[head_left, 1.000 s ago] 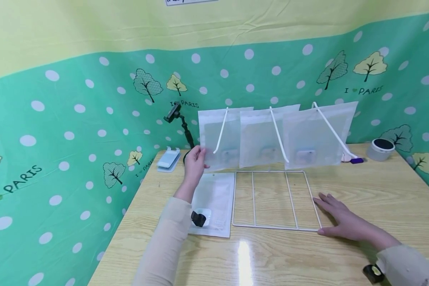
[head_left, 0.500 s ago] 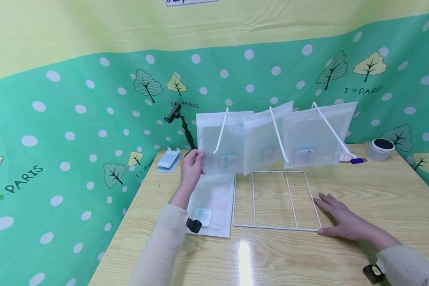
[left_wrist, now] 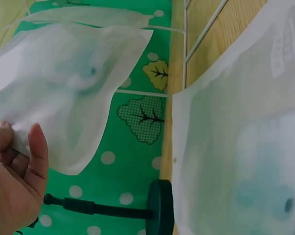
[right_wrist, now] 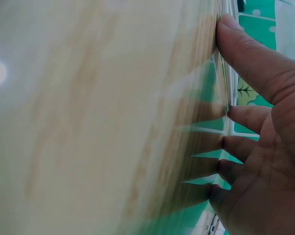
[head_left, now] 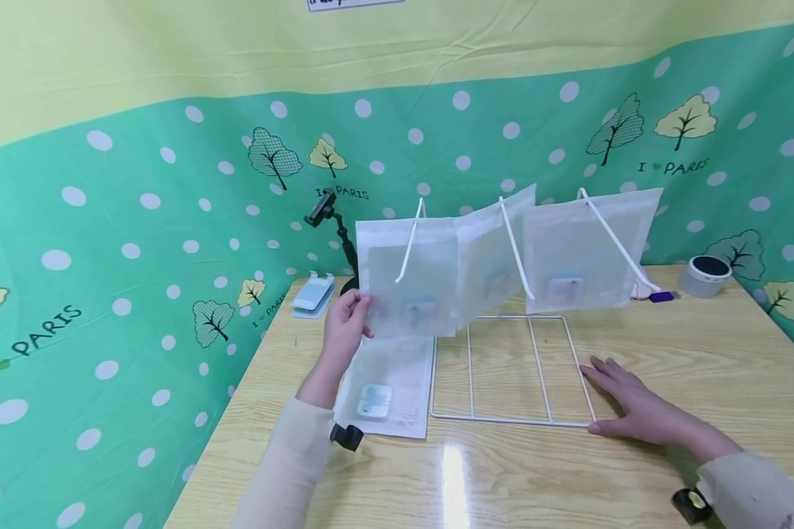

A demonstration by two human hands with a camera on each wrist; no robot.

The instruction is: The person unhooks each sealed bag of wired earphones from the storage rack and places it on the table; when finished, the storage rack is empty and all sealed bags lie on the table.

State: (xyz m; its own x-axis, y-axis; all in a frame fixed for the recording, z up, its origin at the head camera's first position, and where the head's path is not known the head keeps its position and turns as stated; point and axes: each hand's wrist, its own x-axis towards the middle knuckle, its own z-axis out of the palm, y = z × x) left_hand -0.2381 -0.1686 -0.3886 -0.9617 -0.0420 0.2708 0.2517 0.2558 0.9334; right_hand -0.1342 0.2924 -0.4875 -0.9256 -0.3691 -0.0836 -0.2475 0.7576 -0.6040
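Note:
In the head view my left hand pinches the left edge of a translucent white packet, which hangs from the left prong of a white wire display rack. The left wrist view shows thumb and fingers on that packet's edge. A second packet hangs slanted on the middle prong, touching the first. On the right prong hangs a third packet. My right hand rests with spread fingers at the front right corner of the rack's base. Another packet lies flat left of the base.
A black stand with a clamp stands behind the left hand. Near it sits a light blue folded holder. A white round device with a dark top and a purple-ended object lie back right. A patterned curtain hangs behind the table.
My left hand has moved down and left, drawing the left packet forward along its prong. The middle packet has swung to a slant with it. My right hand has stayed put.

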